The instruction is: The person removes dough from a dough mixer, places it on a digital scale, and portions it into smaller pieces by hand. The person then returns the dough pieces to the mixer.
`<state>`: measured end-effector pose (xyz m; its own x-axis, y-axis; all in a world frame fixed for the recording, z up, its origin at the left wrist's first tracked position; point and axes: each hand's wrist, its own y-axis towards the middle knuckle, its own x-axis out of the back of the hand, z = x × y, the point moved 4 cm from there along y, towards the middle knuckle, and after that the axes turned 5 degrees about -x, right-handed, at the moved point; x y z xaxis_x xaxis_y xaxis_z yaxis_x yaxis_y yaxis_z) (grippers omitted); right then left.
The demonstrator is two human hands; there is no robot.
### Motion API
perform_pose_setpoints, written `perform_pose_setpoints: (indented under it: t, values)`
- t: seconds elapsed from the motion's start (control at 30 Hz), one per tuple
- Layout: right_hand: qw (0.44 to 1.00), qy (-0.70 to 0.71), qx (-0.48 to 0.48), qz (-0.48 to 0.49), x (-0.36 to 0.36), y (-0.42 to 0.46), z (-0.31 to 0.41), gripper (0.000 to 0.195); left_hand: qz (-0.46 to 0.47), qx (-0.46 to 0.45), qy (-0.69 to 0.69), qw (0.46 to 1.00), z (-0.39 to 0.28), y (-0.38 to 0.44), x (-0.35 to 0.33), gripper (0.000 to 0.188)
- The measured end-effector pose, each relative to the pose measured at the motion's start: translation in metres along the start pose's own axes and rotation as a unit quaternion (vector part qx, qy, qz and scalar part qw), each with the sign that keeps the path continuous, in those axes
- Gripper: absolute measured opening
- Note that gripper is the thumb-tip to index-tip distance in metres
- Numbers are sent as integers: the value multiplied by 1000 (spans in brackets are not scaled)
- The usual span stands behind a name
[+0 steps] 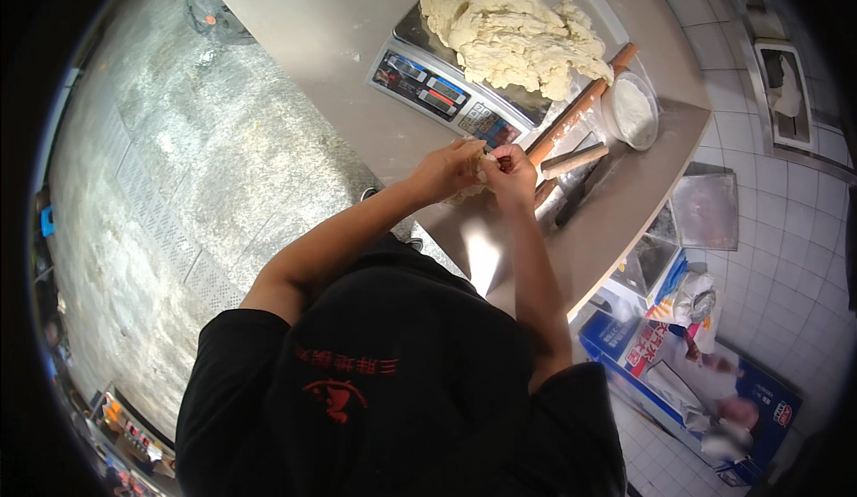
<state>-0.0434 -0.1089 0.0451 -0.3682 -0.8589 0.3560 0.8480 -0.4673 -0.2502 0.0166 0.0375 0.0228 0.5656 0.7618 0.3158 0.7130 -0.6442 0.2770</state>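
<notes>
My left hand (443, 170) and my right hand (513, 174) meet over the table's near edge, just in front of a digital scale. Between them, the fingers pinch a small, pale piece of dough (483, 166), mostly hidden by the hands. A large, rough mound of dough (519, 35) lies on the pan of the scale (428, 89) and hangs past its right side. Beside the scale, a long wooden rolling pin (569, 122) runs diagonally, its near end close to my right hand.
A clear bowl of white flour (632, 112) stands right of the rolling pin. A wooden-handled dough scraper (574, 161) lies nearer, with a dark, long tool (579, 194) beside it. The table (315, 35) ends at a left edge above the concrete floor (221, 162). A blue printed box (750, 396) sits lower right.
</notes>
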Motion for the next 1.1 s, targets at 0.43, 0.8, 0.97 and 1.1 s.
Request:
perform_pose_setpoints:
  t: [0.43, 0.8, 0.97, 1.1]
  values:
    - [990, 36, -107, 88, 1, 2, 25, 15, -18, 95, -89, 991, 0, 16, -3, 30]
    - [883, 423, -201, 25, 26, 18, 39, 18, 73, 137, -279, 948, -21, 45, 18, 19]
    - [829, 513, -198, 101, 44, 32, 84, 20, 3, 57, -311, 949, -32, 55, 26, 14]
    - [924, 360, 82, -103, 115, 34, 209, 18, -20, 77, -145, 986, 6, 17, 22, 12]
